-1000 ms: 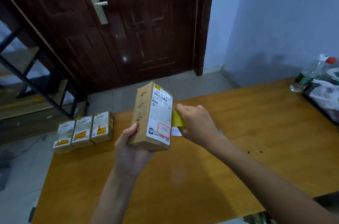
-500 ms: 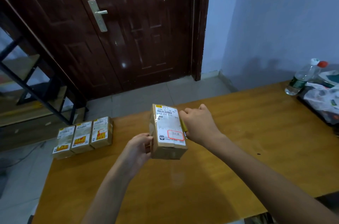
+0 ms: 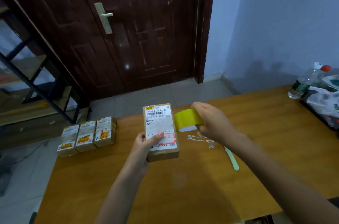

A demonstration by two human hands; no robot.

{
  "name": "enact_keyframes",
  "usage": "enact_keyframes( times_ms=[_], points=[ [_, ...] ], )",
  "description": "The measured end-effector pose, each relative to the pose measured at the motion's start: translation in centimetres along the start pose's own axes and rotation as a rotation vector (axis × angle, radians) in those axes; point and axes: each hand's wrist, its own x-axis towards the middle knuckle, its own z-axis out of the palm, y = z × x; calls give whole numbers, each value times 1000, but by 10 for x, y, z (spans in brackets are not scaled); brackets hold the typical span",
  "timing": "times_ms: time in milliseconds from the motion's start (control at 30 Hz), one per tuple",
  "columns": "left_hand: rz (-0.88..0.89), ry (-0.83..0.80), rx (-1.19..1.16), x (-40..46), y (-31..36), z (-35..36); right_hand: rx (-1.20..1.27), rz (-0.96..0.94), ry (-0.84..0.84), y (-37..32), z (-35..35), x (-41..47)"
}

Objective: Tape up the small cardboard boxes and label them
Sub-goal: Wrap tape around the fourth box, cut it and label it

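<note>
A dark wooden door (image 3: 132, 27) filled the upper middle of the frame, and your desk (image 3: 183, 187), an orange-brown wooden top, spread across the lower half. At the right edge of the frame a clear plastic bottle (image 3: 304, 81) stood beside a dark tray of crumpled bags (image 3: 324, 102). Near the desk's left edge, three taped and labelled boxes (image 3: 87, 136) sat side by side, touching one another. In the centre you held a small cardboard box (image 3: 160, 130) with its white shipping label facing up; your left hand (image 3: 145, 144) gripped its lower left side, thumb laid across the label. Just right of the box, your right hand (image 3: 212, 122) had its fingers curled around a yellow tape roll (image 3: 187, 119), held apart from the box. Below that hand, white paper scraps (image 3: 200, 139) and a pale green strip-like object (image 3: 232, 159) lay on the desk.
</note>
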Motion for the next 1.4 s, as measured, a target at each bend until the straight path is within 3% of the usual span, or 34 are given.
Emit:
enact_keyframes(
  times_ms=[100,267,467,533,933,1400],
  points=[
    [7,19,0,-2,-2,-1,-50,-2,27,-2,-7,0],
    [77,119,125,0,-6,1,-367,-176,208,-8,-42,6],
    [36,4,3,-6,6,1,-463,-44,23,3,-27,-7],
    [4,-66,-12,-9,6,3,-468,-26,10,7,-20,-10],
    [2,-146,-107,-17,1,0,-419,-18,60,1,-7,-18],
    [81,-355,-238,-20,-6,2,-273,-48,52,-21,13,-18]
  ],
)
